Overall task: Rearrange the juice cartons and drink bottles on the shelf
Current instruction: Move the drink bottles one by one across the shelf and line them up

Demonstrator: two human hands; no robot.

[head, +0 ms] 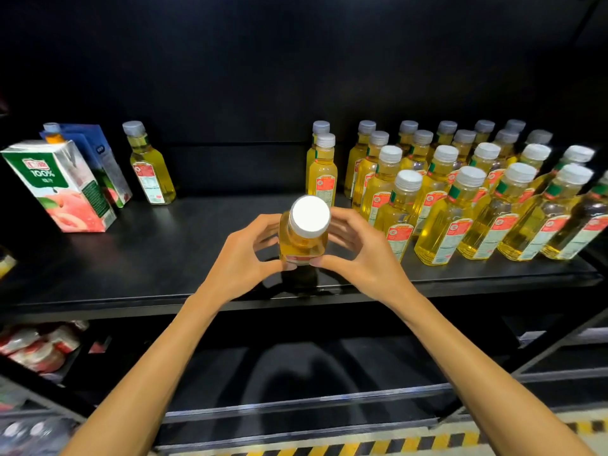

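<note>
Bottle (304, 240) upright between left hand (248, 258) and right hand (360, 251), seemingly above shelf (177, 248)

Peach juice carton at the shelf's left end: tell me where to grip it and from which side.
Probably grip the peach juice carton across its flat side faces at mid-height, coming from the front, where the shelf is bare. A blue carton stands close at its back right, so hold it well forward.

1. Held bottle (304, 235): yellow drink, white cap, upright, gripped by left hand (243, 258) and right hand (358, 251), front-middle of the shelf (164, 251).
2. Bottle rows (460, 192): same kind, packed upright on the right.
3. Lone bottle (149, 166): back left, near the cartons.
4. Peach carton (62, 185): standing far left, blue carton (98, 159) just behind.
</note>
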